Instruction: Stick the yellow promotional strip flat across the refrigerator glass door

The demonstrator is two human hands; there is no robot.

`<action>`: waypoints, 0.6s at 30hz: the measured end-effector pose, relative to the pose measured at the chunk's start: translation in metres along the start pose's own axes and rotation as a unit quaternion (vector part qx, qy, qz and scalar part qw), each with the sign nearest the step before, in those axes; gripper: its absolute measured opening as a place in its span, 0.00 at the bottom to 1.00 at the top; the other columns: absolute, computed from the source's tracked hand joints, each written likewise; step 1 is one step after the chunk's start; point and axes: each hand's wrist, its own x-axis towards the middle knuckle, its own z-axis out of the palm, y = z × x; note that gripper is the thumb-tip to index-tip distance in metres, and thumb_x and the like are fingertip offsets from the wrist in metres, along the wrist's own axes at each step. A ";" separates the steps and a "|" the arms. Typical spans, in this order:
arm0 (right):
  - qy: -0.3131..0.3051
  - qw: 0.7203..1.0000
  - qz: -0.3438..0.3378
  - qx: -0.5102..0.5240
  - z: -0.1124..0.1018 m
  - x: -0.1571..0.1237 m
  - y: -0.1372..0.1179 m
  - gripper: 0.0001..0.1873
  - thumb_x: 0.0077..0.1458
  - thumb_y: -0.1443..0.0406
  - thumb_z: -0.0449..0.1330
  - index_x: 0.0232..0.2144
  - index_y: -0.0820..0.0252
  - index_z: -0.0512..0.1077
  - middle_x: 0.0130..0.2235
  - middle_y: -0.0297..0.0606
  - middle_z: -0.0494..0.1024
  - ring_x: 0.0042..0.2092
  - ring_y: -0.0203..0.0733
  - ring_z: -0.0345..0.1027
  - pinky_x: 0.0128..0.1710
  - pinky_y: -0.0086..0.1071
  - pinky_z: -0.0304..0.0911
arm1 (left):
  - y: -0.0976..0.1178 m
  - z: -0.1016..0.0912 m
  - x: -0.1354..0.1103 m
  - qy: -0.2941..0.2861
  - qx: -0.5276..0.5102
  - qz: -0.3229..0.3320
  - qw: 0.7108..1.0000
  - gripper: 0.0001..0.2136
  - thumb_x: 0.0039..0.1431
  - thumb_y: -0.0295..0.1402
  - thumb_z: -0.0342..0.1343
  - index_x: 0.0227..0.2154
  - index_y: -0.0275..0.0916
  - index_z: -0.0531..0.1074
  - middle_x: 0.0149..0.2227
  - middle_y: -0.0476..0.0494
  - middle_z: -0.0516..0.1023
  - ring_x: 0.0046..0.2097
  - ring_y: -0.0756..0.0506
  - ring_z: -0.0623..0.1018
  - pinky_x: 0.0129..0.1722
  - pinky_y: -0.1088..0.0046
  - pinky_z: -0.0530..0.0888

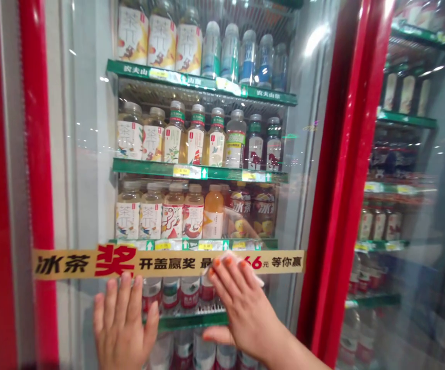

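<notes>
My left hand (121, 324) lies flat and open against the glass door (91, 154) of a drinks fridge, fingers spread, just below a yellow banner sticker (161, 263). My right hand (241, 308) presses a white cloth (233, 257) onto the same glass, over the banner's right half; the fingers lie stretched on the cloth, nails orange. Behind the glass stand rows of tea bottles (168, 139) on green shelves (191, 170).
Red door frames (341, 169) run down both sides of the glass. A second fridge door (407, 180) with more bottles is at the right. Lower shelves hold red-labelled water bottles (189, 293).
</notes>
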 end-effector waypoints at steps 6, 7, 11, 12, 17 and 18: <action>-0.005 0.999 0.047 -0.017 -0.021 0.001 0.069 0.50 0.70 0.36 0.48 0.79 0.59 0.43 0.81 0.37 0.43 0.82 0.49 0.28 0.80 0.52 0.41 | 0.002 0.001 0.000 -0.001 -0.012 -0.006 1.000 0.40 0.70 0.33 0.55 0.79 0.49 0.44 0.81 0.46 0.45 0.81 0.36 0.47 0.80 0.43 0.46; 0.012 0.991 0.127 -0.035 -0.027 0.015 0.084 0.49 0.72 0.40 0.47 0.79 0.60 0.37 0.81 0.42 0.37 0.82 0.54 0.26 0.79 0.59 0.42 | 0.002 0.001 0.000 -0.002 -0.012 -0.008 1.000 0.40 0.70 0.33 0.55 0.79 0.49 0.44 0.81 0.46 0.45 0.81 0.36 0.47 0.80 0.43 0.46; 0.032 0.974 0.219 -0.050 -0.030 0.044 0.076 0.53 0.71 0.40 0.48 0.79 0.61 0.28 0.81 0.46 0.28 0.81 0.64 0.25 0.77 0.68 0.43 | 0.004 -0.003 0.004 -0.002 -0.018 0.001 1.000 0.39 0.70 0.33 0.55 0.79 0.48 0.44 0.81 0.46 0.45 0.81 0.37 0.47 0.81 0.45 0.45; 0.014 0.988 0.150 -0.036 -0.025 0.038 0.060 0.55 0.69 0.36 0.48 0.79 0.60 0.31 0.81 0.42 0.32 0.81 0.61 0.27 0.78 0.63 0.43 | 0.004 -0.003 0.004 0.001 -0.021 0.006 1.000 0.39 0.70 0.32 0.55 0.79 0.47 0.44 0.81 0.46 0.45 0.81 0.38 0.46 0.81 0.47 0.45; -0.111 0.977 -0.180 0.036 -0.017 0.017 0.036 0.51 0.66 0.29 0.40 0.78 0.49 0.51 0.78 0.21 0.53 0.79 0.33 0.42 0.76 0.31 0.50 | 0.004 -0.004 0.007 0.016 -0.022 0.020 0.999 0.40 0.69 0.31 0.55 0.79 0.46 0.45 0.81 0.47 0.44 0.81 0.40 0.46 0.81 0.51 0.44; -0.115 0.982 -0.144 0.030 -0.023 0.028 0.053 0.50 0.66 0.29 0.41 0.78 0.48 0.50 0.79 0.23 0.51 0.80 0.37 0.43 0.77 0.35 0.48 | 0.004 -0.004 0.007 0.015 -0.021 0.022 0.999 0.40 0.69 0.31 0.55 0.79 0.45 0.45 0.81 0.47 0.44 0.81 0.40 0.46 0.81 0.51 0.43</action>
